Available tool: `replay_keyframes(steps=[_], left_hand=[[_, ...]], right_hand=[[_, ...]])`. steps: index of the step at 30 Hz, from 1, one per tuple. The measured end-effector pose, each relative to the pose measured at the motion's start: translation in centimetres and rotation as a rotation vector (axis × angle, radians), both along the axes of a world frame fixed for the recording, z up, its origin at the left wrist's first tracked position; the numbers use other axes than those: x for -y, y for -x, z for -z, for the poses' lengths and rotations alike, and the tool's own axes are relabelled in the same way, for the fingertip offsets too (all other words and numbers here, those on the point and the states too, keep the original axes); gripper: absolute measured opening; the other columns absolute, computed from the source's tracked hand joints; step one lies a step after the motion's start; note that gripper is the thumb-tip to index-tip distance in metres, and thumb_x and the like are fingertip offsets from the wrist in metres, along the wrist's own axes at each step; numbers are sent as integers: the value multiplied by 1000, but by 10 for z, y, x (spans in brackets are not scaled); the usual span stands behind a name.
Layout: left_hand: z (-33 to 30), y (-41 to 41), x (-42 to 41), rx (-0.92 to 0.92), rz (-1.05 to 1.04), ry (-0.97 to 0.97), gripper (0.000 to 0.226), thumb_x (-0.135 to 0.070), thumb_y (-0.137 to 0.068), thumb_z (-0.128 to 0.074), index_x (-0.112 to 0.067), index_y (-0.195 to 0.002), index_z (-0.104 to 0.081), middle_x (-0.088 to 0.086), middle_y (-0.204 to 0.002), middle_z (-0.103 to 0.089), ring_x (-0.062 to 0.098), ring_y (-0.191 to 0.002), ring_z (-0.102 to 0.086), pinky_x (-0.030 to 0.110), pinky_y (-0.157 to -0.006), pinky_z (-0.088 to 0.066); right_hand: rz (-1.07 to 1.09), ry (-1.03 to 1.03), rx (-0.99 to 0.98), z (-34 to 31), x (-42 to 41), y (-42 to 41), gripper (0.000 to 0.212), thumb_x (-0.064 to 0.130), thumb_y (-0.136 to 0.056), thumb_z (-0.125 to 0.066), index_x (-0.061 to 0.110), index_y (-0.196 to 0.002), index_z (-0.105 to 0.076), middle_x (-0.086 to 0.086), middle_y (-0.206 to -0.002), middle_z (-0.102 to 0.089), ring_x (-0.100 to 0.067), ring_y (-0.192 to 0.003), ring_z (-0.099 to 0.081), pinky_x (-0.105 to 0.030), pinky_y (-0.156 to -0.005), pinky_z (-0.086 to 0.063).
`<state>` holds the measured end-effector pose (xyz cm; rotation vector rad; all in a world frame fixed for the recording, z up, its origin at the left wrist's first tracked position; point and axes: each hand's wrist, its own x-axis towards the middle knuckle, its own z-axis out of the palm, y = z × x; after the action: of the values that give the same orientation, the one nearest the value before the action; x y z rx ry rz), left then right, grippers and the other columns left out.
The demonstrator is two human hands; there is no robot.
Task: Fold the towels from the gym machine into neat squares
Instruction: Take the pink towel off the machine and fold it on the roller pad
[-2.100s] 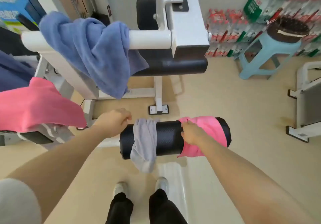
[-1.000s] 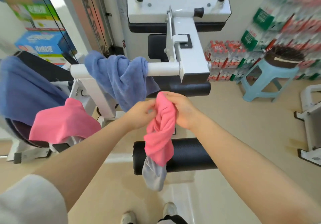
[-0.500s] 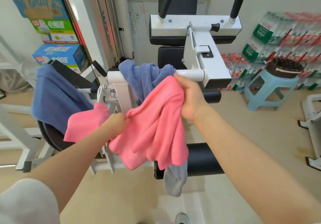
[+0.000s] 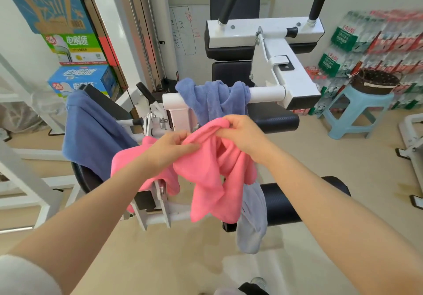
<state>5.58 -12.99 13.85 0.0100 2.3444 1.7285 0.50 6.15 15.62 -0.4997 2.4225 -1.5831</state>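
- A person stands facing a white gym machine (image 4: 286,84), both bare arms reaching forward.
- The left hand (image 4: 170,149) and right hand (image 4: 242,134) hold a pink towel (image 4: 210,180) up in the air, clear of the machine, probably so it can hang free and be opened out.
- Fingers of both hands are curled, pinching the bunched top edge close together; they seem to be hunting for corners.
- The towel droops crumpled, not yet folded.
- More towels wait draped on the machine: a blue one (image 4: 212,100) over the white bar, another blue (image 4: 91,134) and a second pink (image 4: 128,164) at left, a grey one (image 4: 251,223) over the black roller (image 4: 286,203).
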Motion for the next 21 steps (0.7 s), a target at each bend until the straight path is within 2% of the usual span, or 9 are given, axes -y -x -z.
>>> replay_keyframes(steps=[3,6,8,9,10,12,15,18,21], left_hand=[[11,-5,8,56,-113,13,6,-22,-88,-61,-20,-91,-65,6,-86,-62,13,-76,-55,28,-72,-45],[2,3,-1,59,-373,-345,19,-12,-93,-51,-17,-76,-58,-2,-50,-48,9,-44,-42,26,-54,-35],[-6,10,-11,15,-332,-443,11,-9,-87,-56,-18,-80,-57,-5,-46,-42,7,-38,-35,23,-45,-32],[-10,10,-18,-8,-253,-357,13,-8,-84,-60,-19,-90,-58,-3,-55,-50,8,-44,-44,22,-45,-38],[-12,9,-23,-16,-155,-238,26,-8,-84,-63,-21,-105,-56,-1,-69,-58,10,-56,-53,22,-50,-44],[-16,9,-34,-7,6,-105,43,-7,-87,-61,-21,-125,-46,4,-91,-59,14,-72,-56,25,-56,-46],[-18,14,-35,76,128,-109,27,-9,-88,-60,-20,-111,-55,4,-84,-57,15,-68,-49,20,-54,-42],[-13,16,-40,137,190,30,13,-15,-87,-62,-11,-100,-61,7,-78,-54,20,-70,-46,18,-57,-41],[-9,17,-59,103,127,-51,22,-21,-80,-67,-5,-94,-65,15,-82,-49,24,-75,-43,25,-62,-38]], right_hand=[[18,138,76,-1,-8,8,9,9,-82,-63,8,-91,-67,-6,-87,-63,-14,-84,-57,-39,-89,-48],[-119,56,111,-3,-9,7,15,7,-83,-63,8,-98,-64,-4,-84,-64,-13,-81,-59,-34,-84,-50],[-227,-31,138,-5,-6,5,26,0,-83,-55,4,-108,-60,-3,-79,-59,-11,-73,-55,-28,-72,-47],[-299,-30,170,-7,-5,3,34,-5,-82,-50,5,-114,-57,-4,-81,-60,-12,-74,-55,-25,-70,-46],[-369,-14,193,-9,-4,1,43,-8,-81,-47,11,-118,-54,-7,-87,-62,-15,-79,-59,-26,-73,-48],[-443,-10,178,-10,-5,1,54,-12,-78,-44,20,-122,-49,-11,-95,-67,-19,-87,-64,-33,-82,-50],[-390,-16,97,-7,-14,4,55,-12,-82,-46,24,-123,-46,3,-87,-68,-6,-81,-63,-23,-81,-47],[-344,60,48,-4,-27,8,45,-10,-84,-50,26,-111,-51,8,-81,-67,-7,-80,-61,-21,-83,-46],[-306,27,-89,-8,-41,13,36,-5,-84,-56,30,-92,-58,7,-85,-65,-13,-82,-63,-25,-83,-49]])
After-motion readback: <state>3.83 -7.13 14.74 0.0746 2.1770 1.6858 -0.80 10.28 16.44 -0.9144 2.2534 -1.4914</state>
